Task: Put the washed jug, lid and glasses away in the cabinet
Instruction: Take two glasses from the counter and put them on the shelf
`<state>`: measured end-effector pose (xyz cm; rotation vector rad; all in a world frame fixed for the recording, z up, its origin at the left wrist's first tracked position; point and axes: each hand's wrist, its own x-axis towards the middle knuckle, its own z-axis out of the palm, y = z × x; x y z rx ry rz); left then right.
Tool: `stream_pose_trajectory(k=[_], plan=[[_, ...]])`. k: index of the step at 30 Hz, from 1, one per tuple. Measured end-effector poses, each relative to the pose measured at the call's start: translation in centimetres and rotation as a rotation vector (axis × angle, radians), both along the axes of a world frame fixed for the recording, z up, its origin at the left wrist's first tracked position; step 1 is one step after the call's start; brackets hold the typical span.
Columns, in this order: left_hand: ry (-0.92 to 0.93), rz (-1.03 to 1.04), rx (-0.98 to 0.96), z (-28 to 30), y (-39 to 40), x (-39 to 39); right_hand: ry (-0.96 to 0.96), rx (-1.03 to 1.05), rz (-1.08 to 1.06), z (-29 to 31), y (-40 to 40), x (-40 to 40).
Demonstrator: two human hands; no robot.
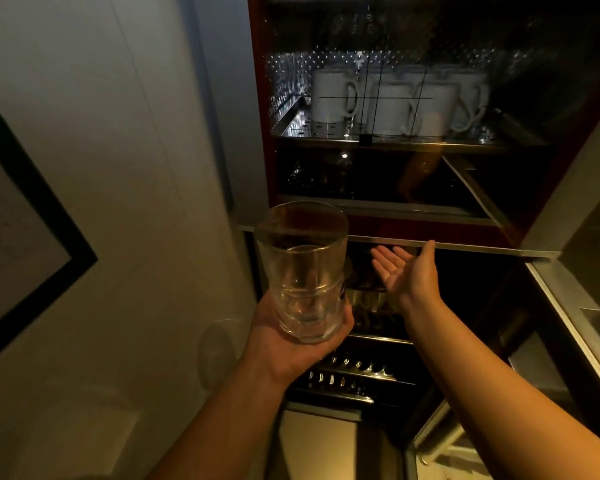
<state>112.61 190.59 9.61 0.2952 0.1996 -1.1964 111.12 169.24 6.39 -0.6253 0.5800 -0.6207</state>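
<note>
My left hand (pixel 291 336) cups the base of a stack of clear drinking glasses (pixel 302 268), one nested inside another, held upright in front of the cabinet. My right hand (pixel 404 268) is raised palm up with straight fingers just under the metal edge of the lifted cabinet door (pixel 465 245), thumb against that edge. The cabinet (pixel 413 202) is dark inside. Its lower shelf behind my right hand shows a wire rack (pixel 357 367). No jug or lid is visible.
Several white mugs (pixel 392 102) stand on a perforated metal shelf in the upper cabinet section. A grey wall with a black-framed picture (pixel 32 237) fills the left. A steel surface (pixel 589 258) lies at the right.
</note>
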Motion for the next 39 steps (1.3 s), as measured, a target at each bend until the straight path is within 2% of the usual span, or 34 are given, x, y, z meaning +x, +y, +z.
stream_pose_trajectory(k=[8, 18, 23, 29, 35, 39], plan=[[0.004, 0.013, -0.022, 0.2, -0.2, -0.1, -0.300, 0.352, -0.127, 0.8, 0.0, 1.1], [0.006, 0.031, -0.069, 0.9, 1.7, -0.2, -0.332, 0.405, -0.177, 1.3, 0.8, 1.3], [0.024, 0.043, -0.104, 1.3, 3.5, 0.0, -0.211, 0.341, -0.220, 1.9, 1.4, 1.5], [0.057, 0.108, -0.083, 1.3, 5.6, 0.1, 0.055, 0.108, -0.178, 2.3, 2.2, 1.8], [0.079, 0.151, -0.070, 0.9, 7.0, -0.3, 0.115, 0.084, -0.195, 3.3, 1.8, 2.4], [0.019, 0.144, -0.049, 0.9, 7.8, -0.6, 0.248, -0.038, -0.160, 3.0, 2.5, 2.3]])
